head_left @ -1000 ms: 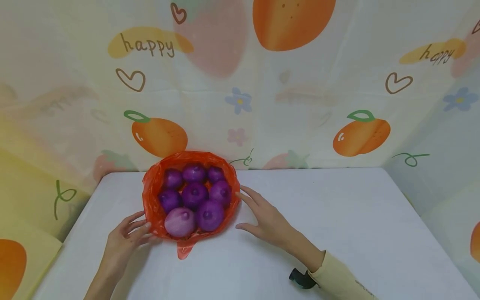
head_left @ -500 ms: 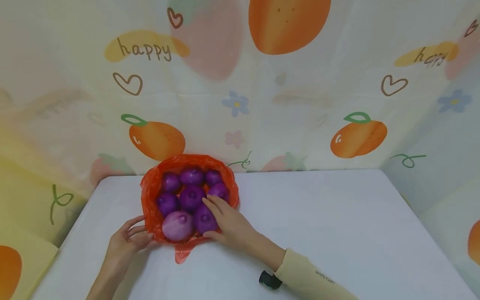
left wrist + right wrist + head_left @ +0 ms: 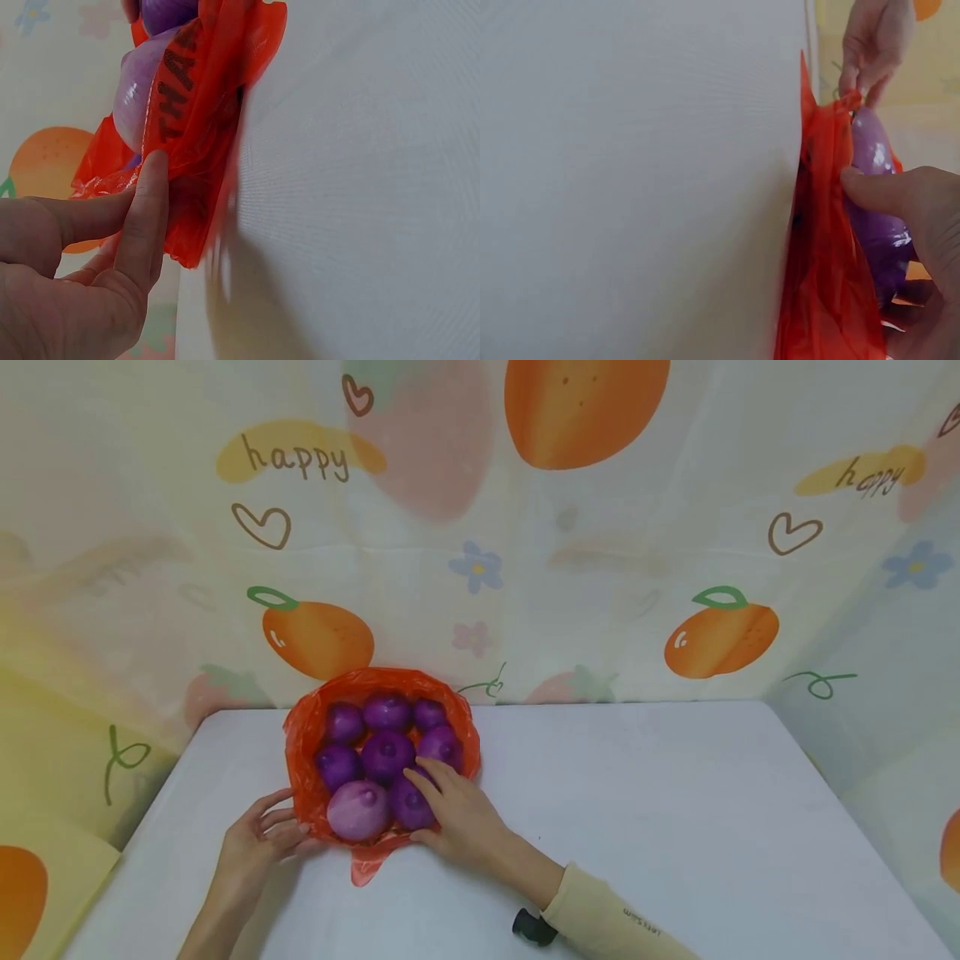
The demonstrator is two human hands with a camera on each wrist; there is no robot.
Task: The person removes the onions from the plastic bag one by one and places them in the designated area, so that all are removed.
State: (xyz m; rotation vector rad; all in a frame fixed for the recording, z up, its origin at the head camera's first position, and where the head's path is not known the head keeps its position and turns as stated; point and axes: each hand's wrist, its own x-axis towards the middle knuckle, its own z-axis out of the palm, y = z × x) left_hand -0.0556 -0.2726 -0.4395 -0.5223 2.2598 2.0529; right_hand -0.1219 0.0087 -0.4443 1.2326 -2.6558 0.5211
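Note:
Several shiny purple onions sit inside a red plastic bag (image 3: 307,752) whose mouth is rolled wide open. My right hand (image 3: 468,822) reaches over the near right side and grips a purple onion (image 3: 408,804) there, its thumb at the near rim. In the right wrist view the thumb (image 3: 874,191) lies against the onion's side and the other fingers are partly hidden behind it. A paler onion (image 3: 358,811) lies just left of it. At the bag's left side, my left hand (image 3: 251,847) touches the plastic with extended fingers; its fingertips lie at the printed edge in the left wrist view.
The bag stands on a white table (image 3: 637,793), left of the middle and near the back edge. A fruit-patterned curtain (image 3: 585,610) hangs behind. A small black device (image 3: 535,927) sits under the right sleeve (image 3: 607,914). A red bag flap (image 3: 367,866) points towards me.
My right hand has moved from outside the bag's right rim, leftward and inward, onto the near right onion. The left hand stays at the bag's left side.

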